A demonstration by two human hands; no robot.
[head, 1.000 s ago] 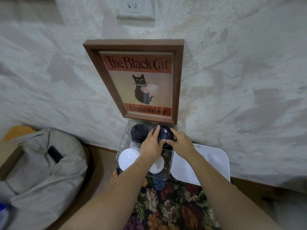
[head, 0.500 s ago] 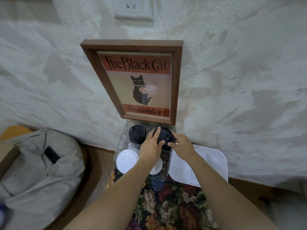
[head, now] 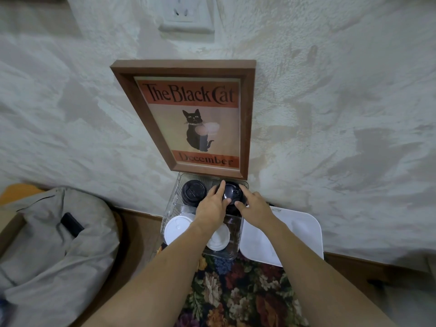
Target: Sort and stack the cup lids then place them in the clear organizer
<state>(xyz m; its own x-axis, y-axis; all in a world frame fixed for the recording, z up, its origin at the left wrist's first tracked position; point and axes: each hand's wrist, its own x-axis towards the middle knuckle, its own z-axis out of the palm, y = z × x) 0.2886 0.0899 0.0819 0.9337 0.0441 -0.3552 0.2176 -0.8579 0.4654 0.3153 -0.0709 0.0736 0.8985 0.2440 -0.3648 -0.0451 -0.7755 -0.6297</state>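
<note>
Head view. The rough plastered wall (head: 342, 114) fills the upper field from 9 to 3 o'clock. A grey bag (head: 47, 244) lies at 8 o'clock. A framed cat poster (head: 247, 114) leans against the wall at 12 o'clock, its lower edge just behind the clear organizer (head: 173, 206). A floral cloth (head: 236, 291) covers the surface at 6 o'clock. A white tray (head: 295, 232) sits at 4 o'clock, just beside the organizer's right wall. The organizer stands just below centre. It has four compartments, each holding lids. Within it, the free black lids (head: 194, 192) stand at 11 o'clock. The held black lids (head: 232, 193) stand at 1 o'clock. The wide white lids (head: 177, 230) lie at 7 o'clock. The small white lids (head: 218, 239), partly hidden by the left forearm, lie at 5 o'clock. The left hand (head: 211, 206) rests its slightly spread fingers on top of the held black lids, thumb against their near side. The right hand (head: 254, 204) pinches the same lids between thumb and curled fingers. A wall socket (head: 187, 14) is at 12 o'clock, top edge.
</note>
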